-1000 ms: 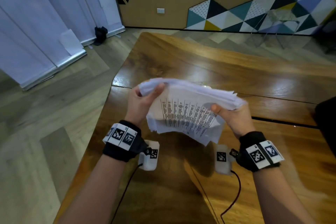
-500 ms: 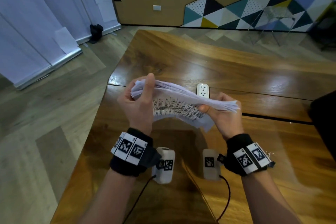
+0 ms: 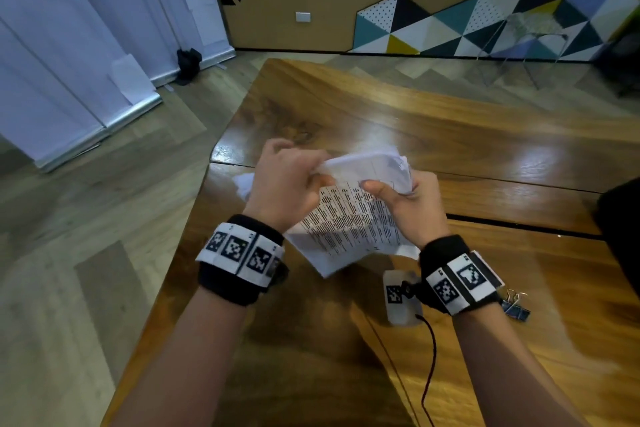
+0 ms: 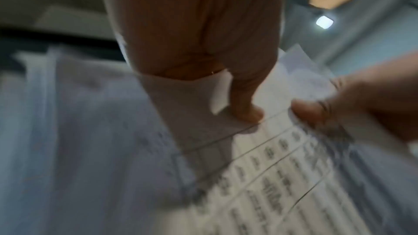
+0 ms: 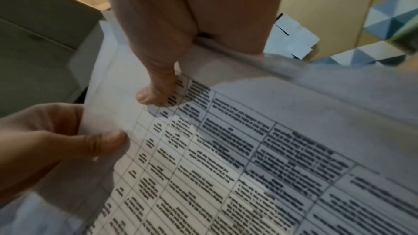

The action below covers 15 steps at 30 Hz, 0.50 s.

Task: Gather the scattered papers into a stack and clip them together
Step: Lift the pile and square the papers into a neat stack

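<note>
A stack of white papers [image 3: 346, 229] with printed tables hangs in the air above the wooden table [image 3: 450, 135]. My left hand [image 3: 294, 180] grips its top left corner, thumb on the front sheet [image 4: 246, 112]. My right hand [image 3: 398, 198] grips the top edge close beside it, thumb pressed on the print [image 5: 153, 96]. The sheets sit unevenly, with corners sticking out at the left and bottom. A blue binder clip [image 3: 516, 310] lies on the table just right of my right wrist.
A dark object [image 3: 620, 218] stands at the table's right edge. The table's left edge [image 3: 194, 218] drops to the wood floor. A wire chair [image 3: 530, 31] stands by the patterned back wall.
The stack has swung from lying nearly flat between my hands to hanging downward. My hands have come close together at its top edge. The binder clip has come into view.
</note>
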Motion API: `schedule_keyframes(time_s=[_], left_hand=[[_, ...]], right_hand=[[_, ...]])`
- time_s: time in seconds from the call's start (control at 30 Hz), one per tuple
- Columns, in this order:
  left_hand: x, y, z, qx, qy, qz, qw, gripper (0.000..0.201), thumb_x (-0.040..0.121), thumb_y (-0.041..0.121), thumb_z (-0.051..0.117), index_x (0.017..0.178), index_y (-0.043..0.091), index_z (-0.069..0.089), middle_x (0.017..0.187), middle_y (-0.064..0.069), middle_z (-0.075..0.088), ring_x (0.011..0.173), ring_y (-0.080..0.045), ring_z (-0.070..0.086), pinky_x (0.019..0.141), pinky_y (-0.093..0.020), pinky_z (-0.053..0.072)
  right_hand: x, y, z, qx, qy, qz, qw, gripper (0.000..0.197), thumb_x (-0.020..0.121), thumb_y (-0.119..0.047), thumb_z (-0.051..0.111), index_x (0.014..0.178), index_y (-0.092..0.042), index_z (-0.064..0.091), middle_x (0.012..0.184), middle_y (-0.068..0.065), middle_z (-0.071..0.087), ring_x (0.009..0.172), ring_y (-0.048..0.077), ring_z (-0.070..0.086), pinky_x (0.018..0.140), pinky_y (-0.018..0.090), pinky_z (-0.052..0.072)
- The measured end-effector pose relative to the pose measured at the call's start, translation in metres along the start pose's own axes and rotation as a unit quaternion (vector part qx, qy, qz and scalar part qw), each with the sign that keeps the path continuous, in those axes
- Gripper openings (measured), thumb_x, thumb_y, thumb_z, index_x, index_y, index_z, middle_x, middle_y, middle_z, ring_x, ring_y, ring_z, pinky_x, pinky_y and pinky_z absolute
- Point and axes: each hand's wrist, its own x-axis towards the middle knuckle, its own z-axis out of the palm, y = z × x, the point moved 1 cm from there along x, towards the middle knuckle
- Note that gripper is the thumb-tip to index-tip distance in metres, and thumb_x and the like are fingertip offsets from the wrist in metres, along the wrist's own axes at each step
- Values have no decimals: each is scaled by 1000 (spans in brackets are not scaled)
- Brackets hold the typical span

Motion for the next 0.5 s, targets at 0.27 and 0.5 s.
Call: schedule_keyframes(time_s=[0.27,0.5], left_hand=[[-18,-47,-19,-273,86,-157,945,19,66,38,65,84,30,69,69,-10,70,66,-11,56,65,-46,52],[-24,-81,-30,-368,86,-211,901,38,76,3,72,59,37,72,54,25,68,50,6,61,51,-17,53]], right_hand=[[-16,46,-46,-82,-34,36,995,36,84,-24,64,113,-3,62,103,14,68,95,29,66,75,39,58],[-33,81,-65,71,31,159,984,30,66,-29,81,91,-16,70,83,-5,77,79,10,71,70,25,56]])
